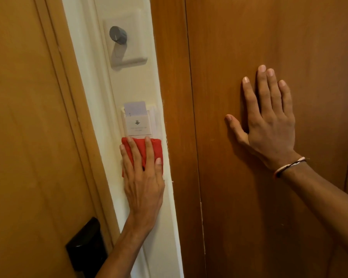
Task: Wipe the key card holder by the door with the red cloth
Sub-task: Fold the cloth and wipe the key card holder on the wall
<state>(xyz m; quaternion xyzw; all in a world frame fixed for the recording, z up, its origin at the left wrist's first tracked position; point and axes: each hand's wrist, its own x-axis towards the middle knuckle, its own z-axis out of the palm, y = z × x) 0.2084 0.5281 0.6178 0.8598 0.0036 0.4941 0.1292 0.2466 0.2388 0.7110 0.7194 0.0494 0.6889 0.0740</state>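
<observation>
The white key card holder is fixed to a cream wall strip, with a pale card standing in its top slot and a dark arrow on its face. Directly below it, the folded red cloth is pressed flat against the wall under my left hand; its top edge meets the holder's bottom edge. My fingers lie spread over the cloth, tips close to the holder. My right hand rests flat with fingers apart on the brown wooden panel to the right, holding nothing.
A white plate with a grey round knob is mounted above the holder. The wooden door fills the left, with a black lock plate at the lower left. A dark wooden panel covers the right side.
</observation>
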